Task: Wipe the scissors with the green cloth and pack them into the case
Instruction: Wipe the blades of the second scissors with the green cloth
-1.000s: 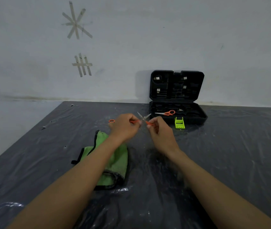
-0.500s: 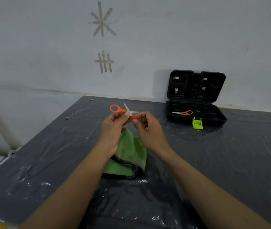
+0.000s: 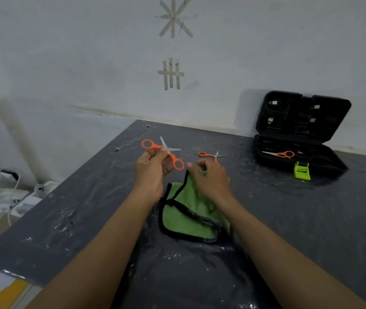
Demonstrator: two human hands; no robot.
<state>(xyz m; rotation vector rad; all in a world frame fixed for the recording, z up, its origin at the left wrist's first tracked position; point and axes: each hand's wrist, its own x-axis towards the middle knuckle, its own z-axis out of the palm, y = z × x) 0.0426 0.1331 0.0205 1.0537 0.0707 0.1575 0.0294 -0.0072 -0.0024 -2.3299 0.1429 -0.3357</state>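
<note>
Left grip clamped on the opened scissors, blades held exposed, while right grip pinches the green cloth, evidently for wiping.

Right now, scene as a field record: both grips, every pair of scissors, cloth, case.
left grip: holds orange scissors raised above the table, blades open
right grip: pinches the top corner of the green cloth; the rest of the cloth lies on the table
second scissors: on the table beyond the right grip, blades open
third scissors: lying in the case base
case: open, far right of the table
</note>
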